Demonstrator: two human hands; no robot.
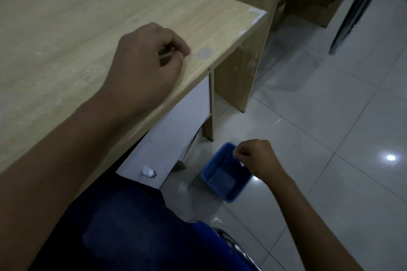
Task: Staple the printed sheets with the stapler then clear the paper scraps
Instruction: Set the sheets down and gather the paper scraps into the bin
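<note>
**Scraps over the blue bin**

While the right hand (255,158) hangs over the blue bin (225,172) on the tiled floor (330,105), its fingers are curled tight, a white bit of paper scrap (242,164) peeping out beneath them. No stapler or printed sheets are in view. Up on the wooden surface (66,28), the left hand (145,66) rests near the edge, fingers curled; whether it pinches anything I cannot tell. A white drawer (171,130) stands open below.

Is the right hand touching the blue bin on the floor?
Cannot tell. In the head view the right hand overlaps the blue bin rim from above, apparently hovering, but one view cannot show a gap or contact.
</note>
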